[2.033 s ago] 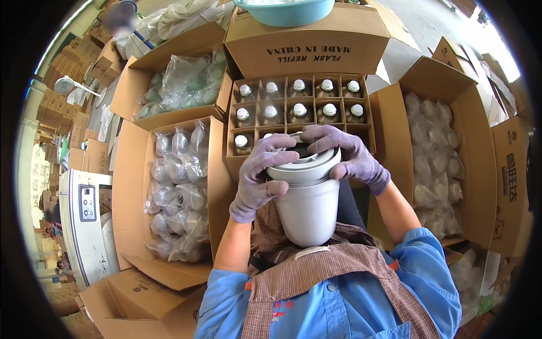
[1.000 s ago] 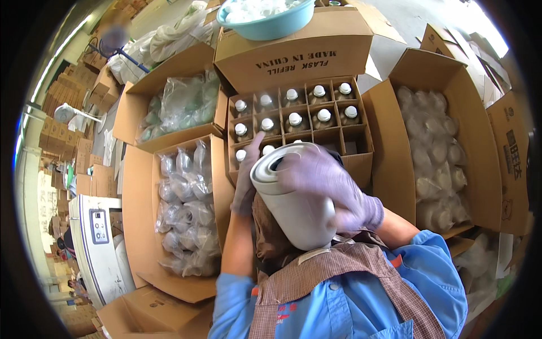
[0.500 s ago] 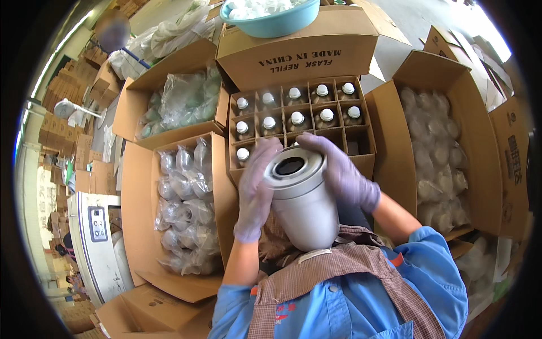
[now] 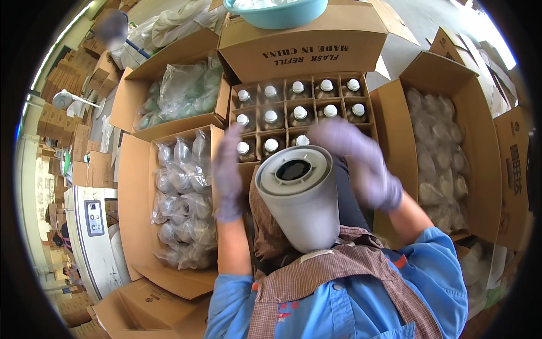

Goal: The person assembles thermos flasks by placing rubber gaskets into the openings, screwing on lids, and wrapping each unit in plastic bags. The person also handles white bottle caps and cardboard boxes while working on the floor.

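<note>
A grey, tapered flask body [image 4: 305, 217] stands in my lap, its ringed end up with a dark round hole [image 4: 292, 169] in the middle. Both my hands wear thin purple-grey gloves and are off it. To its left, my left hand [image 4: 228, 175] is held upright with fingers stretched out, holding nothing. My right hand [image 4: 361, 164], smeared by motion, is up to the right of the flask body with fingers extended and nothing seen in it. Just beyond is a divided carton [image 4: 234, 107] of white-capped bottles [image 4: 299, 113], one per cell; the flask and my right hand hide some front cells.
Left stands a carton [image 4: 135, 186] of plastic-wrapped glass refills [image 4: 183, 192]; behind it, another carton [image 4: 127, 101] holds bagged greenish ones. A carton [image 4: 480, 169] of wrapped refills is at right. A blue basin [image 4: 276, 16] of white pieces rests at the back. A white machine [image 4: 84, 237] stands far left.
Both hands have let go of the flask body's top and moved apart, left hand leftward, right hand rightward. The flask body stays in my lap, its ringed end turned slightly more into view.
</note>
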